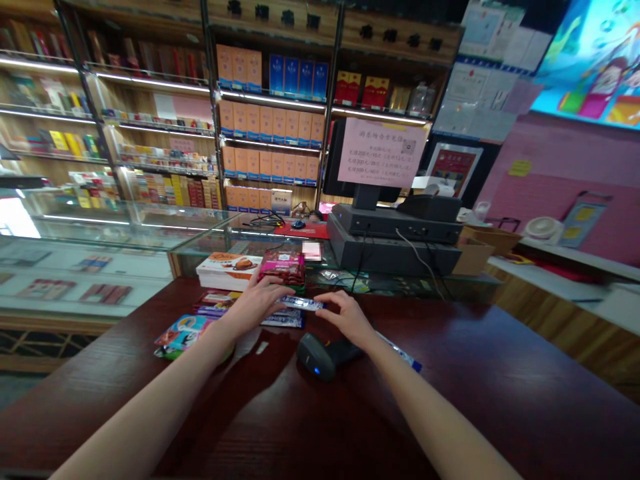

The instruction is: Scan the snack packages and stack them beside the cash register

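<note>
- On the dark red bench, a blue-and-white wrapped bar spans the gap between the left hand and right hand
- Fingers of both hands curl in at its ends (clamped or just touching, I can't tell)
- Just ahead sits a pink packet; a barcode scanner lies below the hands
- A loose hold could drop the bar onto the scanner; a careless left wrist could knock the packet

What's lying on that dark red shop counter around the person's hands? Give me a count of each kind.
Barcode scanner: 1
White-and-orange box: 1
Pink package: 1
Slim blue-and-white packets: 2
Flat printed packets: 2 (the pile may hide more)
Total seen: 7
</note>
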Motion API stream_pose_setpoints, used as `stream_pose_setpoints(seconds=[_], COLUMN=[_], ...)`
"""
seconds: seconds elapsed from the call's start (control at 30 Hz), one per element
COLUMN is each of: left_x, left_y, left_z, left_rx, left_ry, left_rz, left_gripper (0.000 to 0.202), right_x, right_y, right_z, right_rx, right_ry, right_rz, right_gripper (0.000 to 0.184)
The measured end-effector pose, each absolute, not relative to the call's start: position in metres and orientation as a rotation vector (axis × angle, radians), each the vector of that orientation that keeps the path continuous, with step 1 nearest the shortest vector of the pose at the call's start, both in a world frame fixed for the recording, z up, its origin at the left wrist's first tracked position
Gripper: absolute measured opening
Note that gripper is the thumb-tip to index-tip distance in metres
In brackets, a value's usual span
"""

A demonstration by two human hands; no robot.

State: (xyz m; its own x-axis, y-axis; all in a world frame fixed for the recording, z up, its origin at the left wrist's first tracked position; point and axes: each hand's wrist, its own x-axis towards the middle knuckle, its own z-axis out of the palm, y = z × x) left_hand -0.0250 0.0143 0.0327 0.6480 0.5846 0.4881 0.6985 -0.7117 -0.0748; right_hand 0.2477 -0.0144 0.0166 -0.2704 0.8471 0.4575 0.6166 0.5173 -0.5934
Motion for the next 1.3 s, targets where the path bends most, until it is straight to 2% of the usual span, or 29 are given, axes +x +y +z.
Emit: stream_pose_setpoints(seconds=[0.27,0.7,1.03,1.3], left_x=[-0.045,-0.032,-0.025,-0.028], left_y=[0.022,0.028,0.025,0.028], left_z=[0.028,0.02,0.011,0.013], left_rx=[-2.53,-2.359,-2.4,-2.449], left_ry=[-1.034,-1.114,-1.106,-1.186], left_rz=[-0.473,-0.175,-0.196,-0.133], left_gripper=[0.027,0.007,0.015,0.012], right_x=[0.219,0.192,0.187,0.185], right_y=[0.005,0.024,0.015,0.017], right_z=[0.015,0.007,0.007,0.002], right_rx=[-1.307,-1.591,-1.605,-1.605], right_ry=[-2.173,-2.339,-2.424,-2.455], right_rz=[0.342,0.17,-0.005,-0.075], right_gripper=[0.035,0.022,0.013,0.015])
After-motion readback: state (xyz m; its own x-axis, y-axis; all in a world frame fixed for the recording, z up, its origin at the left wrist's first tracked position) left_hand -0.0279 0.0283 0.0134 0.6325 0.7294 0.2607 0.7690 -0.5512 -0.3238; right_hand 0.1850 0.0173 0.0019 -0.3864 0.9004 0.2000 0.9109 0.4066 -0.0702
